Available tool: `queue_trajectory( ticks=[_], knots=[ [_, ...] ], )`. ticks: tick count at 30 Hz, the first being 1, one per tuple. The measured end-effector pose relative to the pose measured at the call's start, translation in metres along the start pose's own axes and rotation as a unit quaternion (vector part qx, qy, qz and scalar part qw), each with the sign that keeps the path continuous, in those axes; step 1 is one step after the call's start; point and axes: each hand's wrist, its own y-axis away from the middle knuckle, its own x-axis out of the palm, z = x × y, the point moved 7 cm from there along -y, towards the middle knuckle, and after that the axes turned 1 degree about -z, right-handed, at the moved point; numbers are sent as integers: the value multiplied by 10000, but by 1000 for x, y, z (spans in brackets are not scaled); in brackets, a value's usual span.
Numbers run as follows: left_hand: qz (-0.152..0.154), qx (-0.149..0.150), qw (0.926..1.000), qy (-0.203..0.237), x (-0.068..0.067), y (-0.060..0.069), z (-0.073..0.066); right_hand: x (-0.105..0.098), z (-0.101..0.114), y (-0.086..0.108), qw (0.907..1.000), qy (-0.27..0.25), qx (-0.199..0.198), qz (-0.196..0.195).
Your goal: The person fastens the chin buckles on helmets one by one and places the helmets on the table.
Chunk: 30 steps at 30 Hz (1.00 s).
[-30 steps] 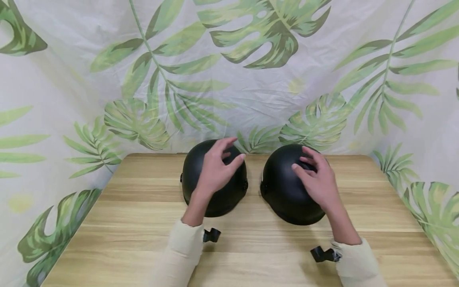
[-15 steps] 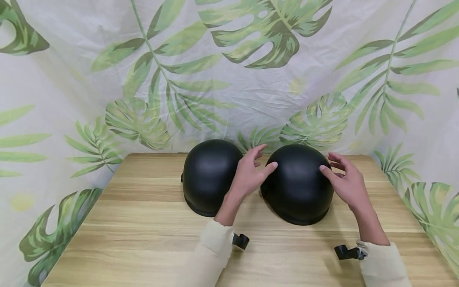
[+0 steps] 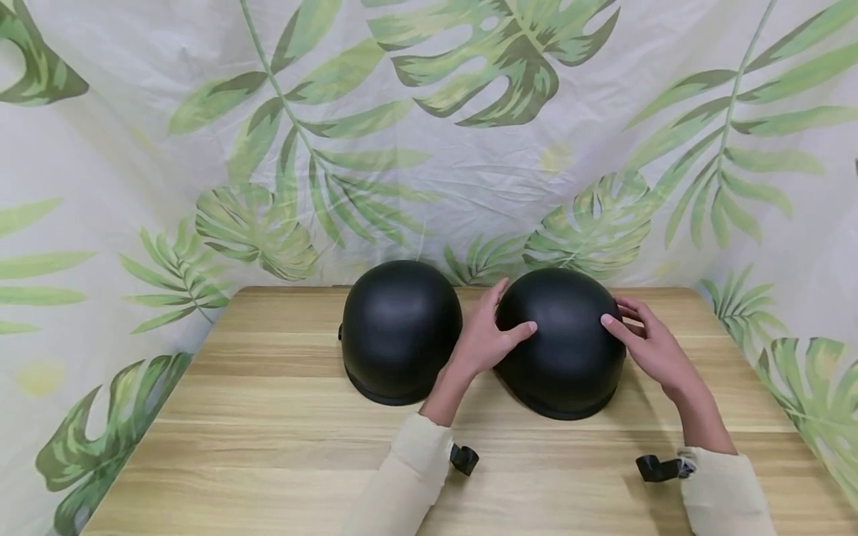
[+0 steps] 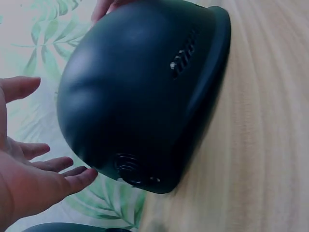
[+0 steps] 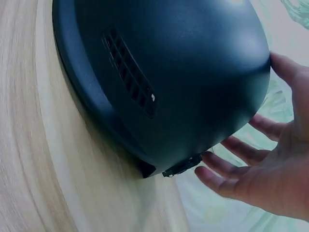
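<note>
Tabletop (image 3: 255, 432): hands (image 3: 484, 339) (closer now) flank helmet (image 3: 566, 350).

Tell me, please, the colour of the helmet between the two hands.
Black; the helmet shows best in the head view.

No text, label, brand, number or sign can be read — not on the smooth, domed black helmet (image 3: 401, 331) at seven o'clock in the head view, the domed black helmet with slatted vents (image 3: 566, 342) at four, the pale wood-grain tabletop (image 3: 536, 476) at six, or the white, leaf-printed cloth (image 3: 462, 186) at twelve.
</note>
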Motion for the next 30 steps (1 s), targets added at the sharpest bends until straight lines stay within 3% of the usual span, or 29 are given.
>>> queue_trajectory(
  ticks=[8, 22, 30],
  knots=[
    [248, -195, 9975, -628, 7, 0, 8, 2, -4, -3, 9995, 57, -95, 303],
    [420, -692, 9966, -138, 6, -2, 36, 6, -9, -5, 9990, -150, -116, 398],
    [541, -720, 9959, -9, 7, -1, 37, 7, -11, -7, 9991, -78, -34, 408]
  ],
)
